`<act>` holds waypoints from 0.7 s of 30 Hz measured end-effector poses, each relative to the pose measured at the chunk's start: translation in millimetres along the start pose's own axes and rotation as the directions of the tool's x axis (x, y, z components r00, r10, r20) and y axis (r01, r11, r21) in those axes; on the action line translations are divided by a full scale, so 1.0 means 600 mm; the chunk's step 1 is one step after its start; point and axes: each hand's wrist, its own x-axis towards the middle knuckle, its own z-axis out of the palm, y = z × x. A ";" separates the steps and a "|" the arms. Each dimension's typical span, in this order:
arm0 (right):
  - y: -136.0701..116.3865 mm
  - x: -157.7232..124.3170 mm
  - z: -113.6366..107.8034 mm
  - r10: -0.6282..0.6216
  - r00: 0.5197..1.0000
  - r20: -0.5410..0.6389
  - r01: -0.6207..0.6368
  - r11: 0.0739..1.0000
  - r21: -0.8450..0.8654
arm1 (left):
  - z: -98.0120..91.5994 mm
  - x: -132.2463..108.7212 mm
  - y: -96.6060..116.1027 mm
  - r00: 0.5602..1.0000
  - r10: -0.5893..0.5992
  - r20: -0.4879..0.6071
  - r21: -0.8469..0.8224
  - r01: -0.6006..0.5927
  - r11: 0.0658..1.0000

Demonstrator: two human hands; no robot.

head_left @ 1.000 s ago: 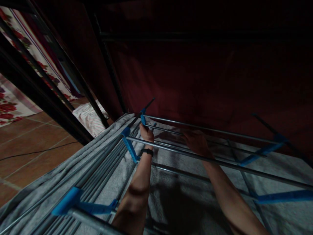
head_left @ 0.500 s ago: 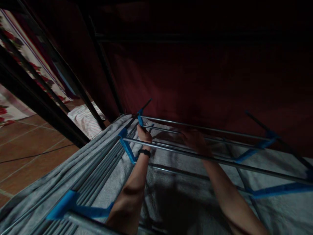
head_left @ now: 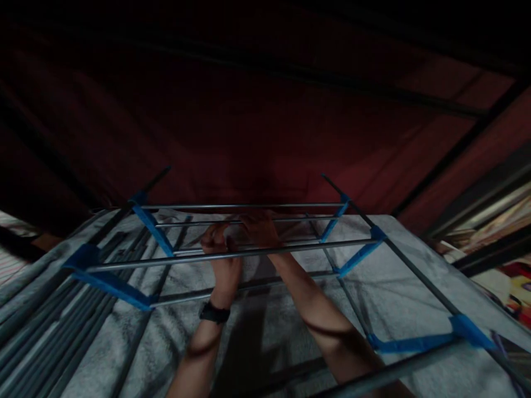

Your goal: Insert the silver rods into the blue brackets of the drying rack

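A frame of grey metal tubes and blue plastic brackets (head_left: 153, 229) lies on a grey fuzzy blanket (head_left: 286, 326). My left hand (head_left: 219, 243), with a black band at the wrist, reaches past a long front tube (head_left: 136, 263). Its fingers curl round a thin metal tube (head_left: 182, 224) farther back. Close beside it, my right hand (head_left: 263, 229) bends its fingers over the same thin tube. Both hands sit near the middle of its length, and dim light partly hides the fingertips. More blue brackets (head_left: 360, 258) join the tubes on the right.
Several loose grey tubes (head_left: 53, 326) lie side by side at the left on the blanket. Dark red cloth (head_left: 249, 132) hangs behind the frame, with dark bars (head_left: 452, 149) around it. Colourful fabric (head_left: 516, 284) shows at the right edge.
My view has swung right. My left hand has left the blue bracket at the tube's left end and moved along the tube toward my right hand.
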 end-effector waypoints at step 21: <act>0.326 -0.272 -0.042 0.929 0.282 -0.241 -0.437 0.348 0.829 | 0.287 -0.037 0.204 0.676 0.537 0.505 -0.111 -0.566 0.817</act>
